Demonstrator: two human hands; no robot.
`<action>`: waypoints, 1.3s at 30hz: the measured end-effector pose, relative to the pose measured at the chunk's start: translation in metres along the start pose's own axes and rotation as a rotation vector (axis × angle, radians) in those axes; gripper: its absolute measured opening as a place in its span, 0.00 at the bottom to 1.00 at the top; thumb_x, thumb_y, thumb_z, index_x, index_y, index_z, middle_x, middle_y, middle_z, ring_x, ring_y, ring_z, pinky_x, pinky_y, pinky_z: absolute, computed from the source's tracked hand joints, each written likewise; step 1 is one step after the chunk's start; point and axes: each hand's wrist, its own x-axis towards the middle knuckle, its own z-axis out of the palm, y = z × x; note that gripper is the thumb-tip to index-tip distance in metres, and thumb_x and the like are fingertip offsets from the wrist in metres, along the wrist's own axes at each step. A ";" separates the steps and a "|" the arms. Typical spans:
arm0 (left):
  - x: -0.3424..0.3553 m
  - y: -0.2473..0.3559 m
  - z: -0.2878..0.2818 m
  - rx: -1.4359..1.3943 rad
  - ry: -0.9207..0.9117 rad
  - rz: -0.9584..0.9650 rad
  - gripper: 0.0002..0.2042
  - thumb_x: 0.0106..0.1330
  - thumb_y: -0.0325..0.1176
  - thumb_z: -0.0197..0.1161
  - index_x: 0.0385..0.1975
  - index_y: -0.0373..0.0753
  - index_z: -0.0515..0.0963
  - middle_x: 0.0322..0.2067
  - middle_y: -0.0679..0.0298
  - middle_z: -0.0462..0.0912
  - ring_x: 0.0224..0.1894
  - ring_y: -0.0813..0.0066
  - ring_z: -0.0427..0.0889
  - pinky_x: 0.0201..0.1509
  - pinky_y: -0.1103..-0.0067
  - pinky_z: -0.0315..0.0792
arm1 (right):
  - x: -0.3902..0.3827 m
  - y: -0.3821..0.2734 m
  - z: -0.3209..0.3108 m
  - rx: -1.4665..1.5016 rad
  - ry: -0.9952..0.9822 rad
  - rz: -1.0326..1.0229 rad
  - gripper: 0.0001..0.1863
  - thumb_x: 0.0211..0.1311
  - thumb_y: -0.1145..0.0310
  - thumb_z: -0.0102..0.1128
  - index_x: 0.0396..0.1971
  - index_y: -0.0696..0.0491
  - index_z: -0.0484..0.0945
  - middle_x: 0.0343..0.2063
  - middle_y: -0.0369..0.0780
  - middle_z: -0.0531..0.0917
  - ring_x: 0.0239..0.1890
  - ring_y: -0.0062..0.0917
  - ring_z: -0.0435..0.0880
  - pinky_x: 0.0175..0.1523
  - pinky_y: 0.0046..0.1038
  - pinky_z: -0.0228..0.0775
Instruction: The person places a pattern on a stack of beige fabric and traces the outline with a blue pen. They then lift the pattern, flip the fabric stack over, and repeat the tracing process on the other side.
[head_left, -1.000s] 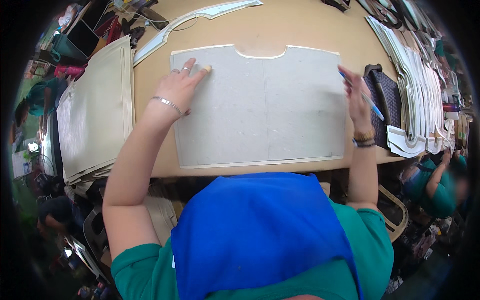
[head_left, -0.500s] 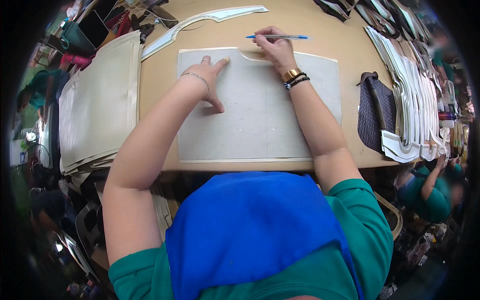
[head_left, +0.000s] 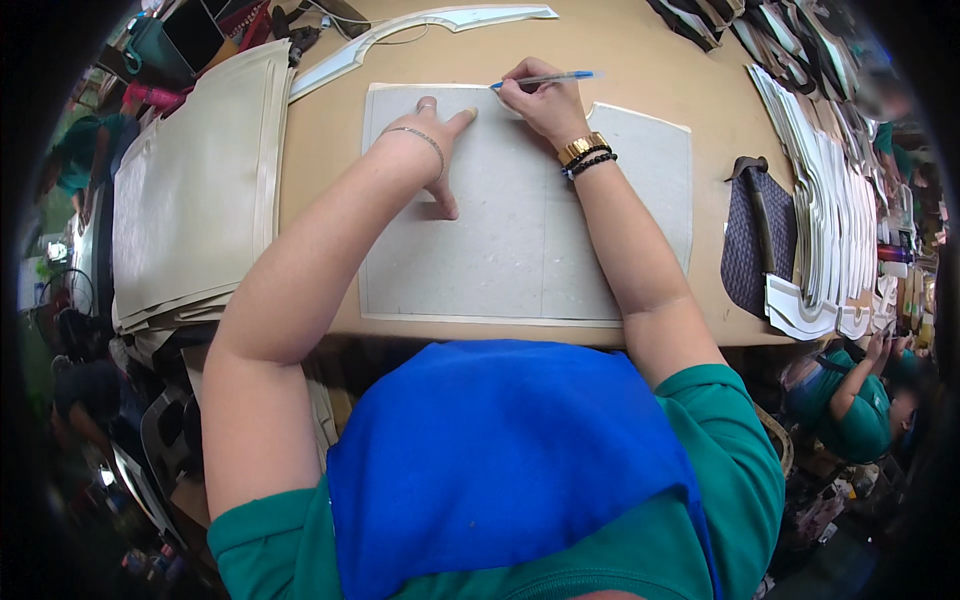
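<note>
Both hands [head_left: 435, 140] press grey board [head_left: 500, 250], pen [head_left: 545, 79] seemingly touching.

Single head-worn fisheye view — looking steeply down from above the person's chest onto the wooden table [head_left: 640, 60], facing forward across it. Sitting close: both forearms are entering from the lower edge, edges are bending toward the dark rim — no second view sharing anything.
</note>
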 end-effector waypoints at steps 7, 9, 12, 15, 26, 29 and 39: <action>-0.001 0.001 -0.002 -0.004 -0.009 -0.009 0.67 0.22 0.52 0.83 0.69 0.56 0.46 0.66 0.43 0.48 0.59 0.49 0.71 0.56 0.66 0.75 | 0.001 -0.003 0.000 -0.024 0.019 -0.034 0.08 0.48 0.66 0.63 0.24 0.56 0.80 0.20 0.37 0.83 0.24 0.18 0.81 0.30 0.21 0.73; -0.001 0.002 -0.002 0.002 -0.018 -0.017 0.67 0.22 0.52 0.83 0.69 0.56 0.45 0.67 0.43 0.47 0.59 0.49 0.71 0.56 0.65 0.75 | 0.000 -0.003 0.002 -0.006 0.028 -0.022 0.08 0.48 0.67 0.63 0.24 0.56 0.80 0.21 0.37 0.83 0.24 0.18 0.81 0.30 0.21 0.73; 0.002 -0.001 0.001 0.021 0.016 0.006 0.68 0.20 0.53 0.83 0.70 0.58 0.44 0.65 0.37 0.49 0.54 0.45 0.75 0.54 0.66 0.75 | 0.002 -0.004 -0.002 0.068 0.064 0.011 0.07 0.50 0.68 0.62 0.25 0.57 0.80 0.22 0.37 0.84 0.26 0.18 0.81 0.31 0.21 0.73; 0.002 -0.003 0.003 0.008 0.030 0.015 0.68 0.20 0.53 0.83 0.70 0.58 0.45 0.65 0.36 0.49 0.54 0.45 0.75 0.54 0.67 0.75 | 0.003 -0.002 -0.019 0.245 0.168 0.058 0.06 0.51 0.70 0.61 0.26 0.58 0.80 0.23 0.37 0.84 0.26 0.17 0.81 0.30 0.20 0.72; -0.001 -0.004 0.002 -0.030 0.047 0.034 0.68 0.19 0.51 0.83 0.69 0.58 0.47 0.65 0.33 0.48 0.55 0.43 0.74 0.58 0.68 0.72 | -0.032 0.031 -0.108 -0.026 0.221 0.060 0.05 0.49 0.72 0.63 0.23 0.57 0.78 0.20 0.34 0.80 0.23 0.14 0.76 0.29 0.17 0.68; -0.003 -0.001 0.001 -0.019 0.048 0.017 0.67 0.19 0.50 0.83 0.69 0.58 0.48 0.65 0.33 0.48 0.54 0.43 0.74 0.58 0.68 0.72 | -0.033 0.028 -0.109 -0.087 0.229 0.013 0.06 0.48 0.71 0.64 0.22 0.57 0.78 0.19 0.34 0.80 0.22 0.14 0.76 0.28 0.17 0.68; -0.003 0.001 0.002 0.006 0.050 0.001 0.67 0.20 0.50 0.83 0.69 0.58 0.47 0.65 0.33 0.48 0.53 0.41 0.75 0.57 0.69 0.73 | -0.033 0.031 -0.107 -0.145 0.261 -0.006 0.06 0.47 0.71 0.65 0.21 0.57 0.78 0.17 0.34 0.80 0.20 0.13 0.75 0.25 0.17 0.66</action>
